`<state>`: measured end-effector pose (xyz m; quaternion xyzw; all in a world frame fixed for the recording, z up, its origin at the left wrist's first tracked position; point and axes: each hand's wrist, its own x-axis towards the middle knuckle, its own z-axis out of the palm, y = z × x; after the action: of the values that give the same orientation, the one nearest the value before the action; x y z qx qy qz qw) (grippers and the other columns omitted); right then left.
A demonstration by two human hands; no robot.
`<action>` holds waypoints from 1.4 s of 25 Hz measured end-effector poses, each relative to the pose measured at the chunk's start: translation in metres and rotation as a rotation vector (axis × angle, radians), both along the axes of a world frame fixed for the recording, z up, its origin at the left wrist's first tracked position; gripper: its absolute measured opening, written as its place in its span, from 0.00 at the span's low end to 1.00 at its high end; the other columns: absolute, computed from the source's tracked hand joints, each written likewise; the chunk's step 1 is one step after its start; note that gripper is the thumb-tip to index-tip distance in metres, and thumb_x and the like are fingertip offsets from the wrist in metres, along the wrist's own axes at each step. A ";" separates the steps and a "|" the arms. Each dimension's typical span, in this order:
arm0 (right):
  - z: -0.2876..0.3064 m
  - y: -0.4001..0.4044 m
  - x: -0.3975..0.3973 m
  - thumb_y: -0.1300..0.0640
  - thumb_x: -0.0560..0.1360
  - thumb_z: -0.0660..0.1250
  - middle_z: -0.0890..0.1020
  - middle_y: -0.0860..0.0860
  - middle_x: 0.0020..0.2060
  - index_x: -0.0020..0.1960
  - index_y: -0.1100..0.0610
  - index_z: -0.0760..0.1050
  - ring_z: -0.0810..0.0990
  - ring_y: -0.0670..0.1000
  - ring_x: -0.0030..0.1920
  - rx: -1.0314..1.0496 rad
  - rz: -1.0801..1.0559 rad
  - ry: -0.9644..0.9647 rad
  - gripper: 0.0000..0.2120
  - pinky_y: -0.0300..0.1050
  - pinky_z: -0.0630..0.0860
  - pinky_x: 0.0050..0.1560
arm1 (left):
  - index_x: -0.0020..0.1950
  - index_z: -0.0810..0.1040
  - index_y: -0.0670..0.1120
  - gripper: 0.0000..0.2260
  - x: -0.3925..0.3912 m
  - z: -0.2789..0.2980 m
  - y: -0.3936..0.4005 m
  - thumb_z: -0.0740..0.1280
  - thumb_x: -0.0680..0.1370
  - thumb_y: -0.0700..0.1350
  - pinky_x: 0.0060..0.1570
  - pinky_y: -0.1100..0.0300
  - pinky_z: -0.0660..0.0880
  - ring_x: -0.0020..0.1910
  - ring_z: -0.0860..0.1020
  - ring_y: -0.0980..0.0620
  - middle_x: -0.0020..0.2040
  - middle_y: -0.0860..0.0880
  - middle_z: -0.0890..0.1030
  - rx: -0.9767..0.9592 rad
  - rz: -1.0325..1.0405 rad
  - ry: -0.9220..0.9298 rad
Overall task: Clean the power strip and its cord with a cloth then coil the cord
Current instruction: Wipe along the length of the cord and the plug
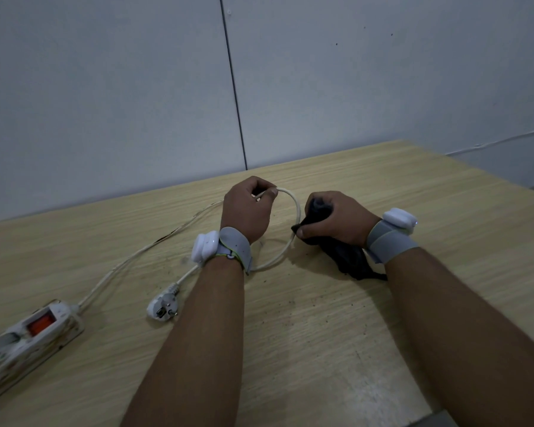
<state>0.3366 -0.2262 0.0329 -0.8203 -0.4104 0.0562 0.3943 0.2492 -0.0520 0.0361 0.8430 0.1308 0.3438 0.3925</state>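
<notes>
Power strip point(28, 337) cut off left, cord point(293, 208) hidden by cloth point(346, 254)

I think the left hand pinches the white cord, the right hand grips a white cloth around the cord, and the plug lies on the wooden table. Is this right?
Not quite: in the head view the crumpled cloth is black. The left hand pinches the white cord, the right hand grips the cloth around it, and the white plug lies on the wooden table.

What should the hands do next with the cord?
Probably slide the cloth along the cord toward the plug. The left hand pinches the cord, the right hand wraps the cloth round it, and the plug stretch looks unwiped.
</notes>
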 end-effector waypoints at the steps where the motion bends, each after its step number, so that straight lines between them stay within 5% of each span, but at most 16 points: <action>1: 0.000 0.002 -0.001 0.51 0.62 0.80 0.80 0.46 0.33 0.38 0.53 0.76 0.77 0.45 0.35 -0.019 0.011 -0.007 0.14 0.42 0.72 0.39 | 0.42 0.80 0.51 0.04 0.000 0.001 0.001 0.69 0.76 0.45 0.30 0.76 0.62 0.31 0.73 0.67 0.35 0.60 0.77 -0.019 0.001 -0.010; 9: -0.002 0.009 -0.009 0.50 0.62 0.80 0.83 0.51 0.42 0.45 0.56 0.78 0.81 0.51 0.44 -0.073 0.046 0.005 0.18 0.46 0.75 0.45 | 0.42 0.80 0.50 0.04 -0.002 0.004 0.000 0.68 0.76 0.45 0.30 0.77 0.65 0.31 0.73 0.69 0.35 0.59 0.78 -0.091 0.013 -0.035; 20: -0.007 0.010 -0.004 0.48 0.63 0.79 0.78 0.57 0.35 0.40 0.60 0.73 0.76 0.56 0.37 0.293 -0.283 -0.110 0.20 0.47 0.71 0.35 | 0.43 0.81 0.49 0.04 -0.002 0.003 0.002 0.68 0.77 0.46 0.31 0.74 0.63 0.32 0.72 0.64 0.35 0.60 0.77 -0.098 0.022 0.000; 35: -0.012 0.024 -0.009 0.44 0.58 0.79 0.76 0.46 0.37 0.37 0.47 0.70 0.75 0.49 0.39 -0.066 -0.254 -0.088 0.19 0.36 0.63 0.31 | 0.41 0.81 0.49 0.04 -0.001 0.002 0.000 0.69 0.76 0.45 0.30 0.76 0.65 0.31 0.73 0.69 0.34 0.59 0.78 -0.131 0.013 -0.004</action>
<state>0.3271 -0.2018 0.0204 -0.8800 -0.3179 -0.0167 0.3525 0.2477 -0.0523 0.0379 0.8140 0.1577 0.3385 0.4450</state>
